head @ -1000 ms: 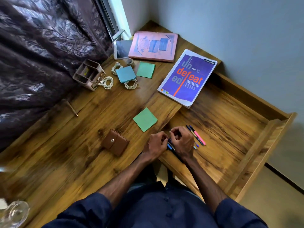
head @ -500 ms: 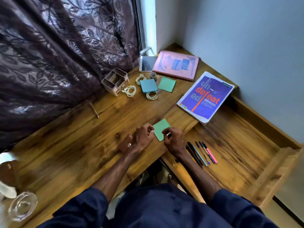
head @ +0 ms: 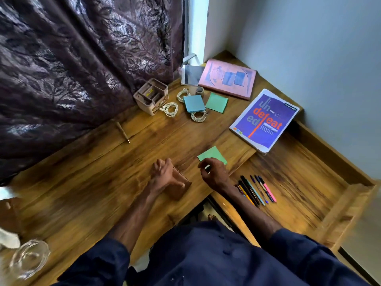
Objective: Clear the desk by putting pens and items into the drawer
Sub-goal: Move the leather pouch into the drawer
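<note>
Several pens [head: 257, 188] lie side by side in the open wooden drawer [head: 309, 182] at the right. On the desk [head: 92, 193], my left hand [head: 162, 176] lies over a brown wallet [head: 181, 189], fingers curled at its far edge and thumb across its top. My right hand [head: 215, 175] pinches the near corner of a green sticky-note pad [head: 213, 154] by the desk's edge. A lone pen [head: 123, 132] lies near the curtain. Further back are a blue note pad [head: 193, 103], a second green pad [head: 216, 102] and coiled white cables [head: 170, 109].
A beige organizer box [head: 151, 96], a small tape roll [head: 199, 91], a pink book [head: 228, 78] and a purple "undefeated" book [head: 265, 119] sit at the back. A glass bowl [head: 28, 259] stands at the lower left. A dark curtain [head: 72, 69] hangs along the desk's left side.
Both hands left the pens lying in the drawer and moved up onto the desk: the left onto the wallet, the right onto the green pad's corner.
</note>
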Demonstrator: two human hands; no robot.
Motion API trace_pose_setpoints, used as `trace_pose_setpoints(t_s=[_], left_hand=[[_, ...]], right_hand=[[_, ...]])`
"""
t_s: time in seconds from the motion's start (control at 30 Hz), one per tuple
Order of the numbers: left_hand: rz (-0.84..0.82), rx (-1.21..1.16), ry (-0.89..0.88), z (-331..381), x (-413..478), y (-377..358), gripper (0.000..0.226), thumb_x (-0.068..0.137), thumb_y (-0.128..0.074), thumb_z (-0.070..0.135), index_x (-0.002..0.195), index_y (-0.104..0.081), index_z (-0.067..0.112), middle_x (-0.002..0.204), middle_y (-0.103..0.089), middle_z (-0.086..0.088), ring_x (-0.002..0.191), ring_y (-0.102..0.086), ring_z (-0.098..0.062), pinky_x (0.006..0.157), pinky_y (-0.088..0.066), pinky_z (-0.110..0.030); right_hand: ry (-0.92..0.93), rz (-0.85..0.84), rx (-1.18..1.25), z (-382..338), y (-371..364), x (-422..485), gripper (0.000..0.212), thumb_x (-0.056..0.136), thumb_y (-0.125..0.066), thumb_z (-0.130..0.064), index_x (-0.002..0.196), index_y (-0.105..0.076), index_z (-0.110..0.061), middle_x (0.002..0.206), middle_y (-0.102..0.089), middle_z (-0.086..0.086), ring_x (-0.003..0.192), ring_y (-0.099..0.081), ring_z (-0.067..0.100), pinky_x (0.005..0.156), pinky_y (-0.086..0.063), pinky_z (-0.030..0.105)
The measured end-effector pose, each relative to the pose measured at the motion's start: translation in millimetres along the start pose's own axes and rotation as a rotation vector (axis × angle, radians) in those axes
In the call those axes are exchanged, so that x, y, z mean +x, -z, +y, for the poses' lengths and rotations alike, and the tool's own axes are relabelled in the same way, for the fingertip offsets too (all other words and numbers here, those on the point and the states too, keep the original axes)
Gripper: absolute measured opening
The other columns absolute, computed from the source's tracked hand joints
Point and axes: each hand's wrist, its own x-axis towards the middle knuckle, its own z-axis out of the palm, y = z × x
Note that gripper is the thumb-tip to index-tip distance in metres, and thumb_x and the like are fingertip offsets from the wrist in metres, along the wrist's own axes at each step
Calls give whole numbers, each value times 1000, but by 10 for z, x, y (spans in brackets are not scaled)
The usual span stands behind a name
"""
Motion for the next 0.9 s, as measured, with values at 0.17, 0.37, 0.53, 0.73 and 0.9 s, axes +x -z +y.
trace_pose_setpoints(t_s=[0.17, 0.37, 0.53, 0.73, 0.9], left_hand=[[-43, 110, -7, -91, 56, -121, 116, 48, -90, 64, 136, -32, 17, 141, -44, -23, 132, -45, -38, 104, -47, -47], [-3, -364, -111, -173, 215, -67, 82, 73, -81, 54, 140, -44, 24, 134, -56, -4, 123, -53, -27, 106, -44, -46], [0, -1158, -101, -42, 270, 62, 54, 76, -84, 49, 119, -65, 21, 114, -73, -4, 95, -71, -15, 81, -60, -33], [-186, -1341, -129, 389, 125, 131, 38, 82, -82, 23, 112, -64, 7, 104, -74, -12, 84, -74, -25, 66, -62, -41], [-305, -1223, -231, 554, 112, 104, 31, 82, -82, 28, 102, -66, 11, 99, -75, -11, 76, -75, -21, 63, -58, -32]], right_hand=[[-6, -34, -21, -38, -24, 66, 21, 80, -60, -6, 89, -74, -18, 93, -71, -4, 76, -66, 10, 66, -59, 39], [-82, 2, 57, -80, 49, 147, 15, 82, -65, -13, 91, -75, -19, 92, -74, -9, 77, -69, 6, 70, -60, 39], [-361, -114, 316, -161, 194, 119, 68, 73, -76, -64, 121, -67, -17, 110, -72, -4, 99, -68, 12, 85, -60, 37], [-428, -81, 769, -266, 465, -61, 34, 84, -80, -27, 113, -69, -14, 105, -74, 8, 92, -72, 19, 79, -59, 35], [-503, 169, 904, -100, 658, -160, 37, 80, -83, -22, 113, -68, -12, 104, -77, 9, 92, -75, 21, 81, -60, 41]])
